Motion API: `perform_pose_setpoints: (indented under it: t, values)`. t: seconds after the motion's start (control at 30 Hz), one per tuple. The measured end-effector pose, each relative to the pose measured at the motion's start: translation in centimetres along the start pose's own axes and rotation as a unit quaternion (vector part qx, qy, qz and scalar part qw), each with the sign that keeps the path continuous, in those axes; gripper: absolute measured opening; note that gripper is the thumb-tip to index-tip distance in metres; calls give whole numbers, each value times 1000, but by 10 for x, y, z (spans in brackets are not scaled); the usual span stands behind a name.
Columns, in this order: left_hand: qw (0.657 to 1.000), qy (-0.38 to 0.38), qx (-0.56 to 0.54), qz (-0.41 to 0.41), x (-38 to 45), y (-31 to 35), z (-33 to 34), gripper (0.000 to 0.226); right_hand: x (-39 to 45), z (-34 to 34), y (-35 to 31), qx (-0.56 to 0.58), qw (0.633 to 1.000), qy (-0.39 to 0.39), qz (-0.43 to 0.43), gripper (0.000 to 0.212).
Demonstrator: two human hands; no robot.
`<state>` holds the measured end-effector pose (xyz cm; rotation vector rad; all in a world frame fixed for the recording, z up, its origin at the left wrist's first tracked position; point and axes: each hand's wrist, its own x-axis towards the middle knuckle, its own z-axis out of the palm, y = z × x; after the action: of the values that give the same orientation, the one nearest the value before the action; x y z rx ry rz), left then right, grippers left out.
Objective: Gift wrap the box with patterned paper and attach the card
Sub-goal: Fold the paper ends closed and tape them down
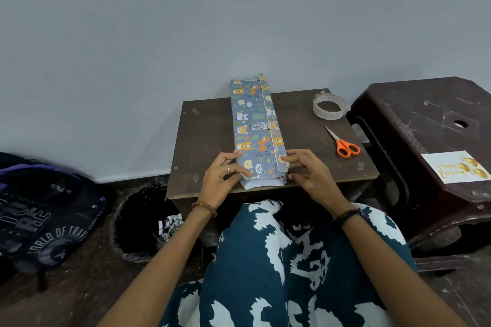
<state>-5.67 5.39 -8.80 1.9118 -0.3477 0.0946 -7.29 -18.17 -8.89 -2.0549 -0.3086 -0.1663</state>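
Dark backpack (39, 218) and black bin (143, 223) on the floor — left of the table.

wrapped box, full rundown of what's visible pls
The wrapped box is long and narrow, lying flat on the small brown table, pointing away from the person. Glossy blue-grey paper with cartoon animals covers it, with a lengthwise seam near its right edge. The near end is unfolded, white showing. The left hand and right hand hold that end's corners.

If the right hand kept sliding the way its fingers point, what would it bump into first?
Probably the left hand. The right hand points leftward across the wrapped box, which its fingertips already touch at the near end.
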Motion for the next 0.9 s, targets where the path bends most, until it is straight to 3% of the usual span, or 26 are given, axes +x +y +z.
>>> perform_pose_setpoints:
  t: [0.1,0.23,0.37,0.9]
  values:
    - [999,-45,16,4,2,1,-7,44,-1,4,-2,-1,1000,4,14,57]
    - [996,-51,71,25,4,-1,-11,65,-1,7,-7,-6,1000,15,9,46]
    - [978,-41,200,51,1,0,1,78,-2,10,-7,-25,1000,18,1,35]
    - [946,-37,308,90,8,-5,-4,46,-1,20,-2,-110,991,72,-20,30]
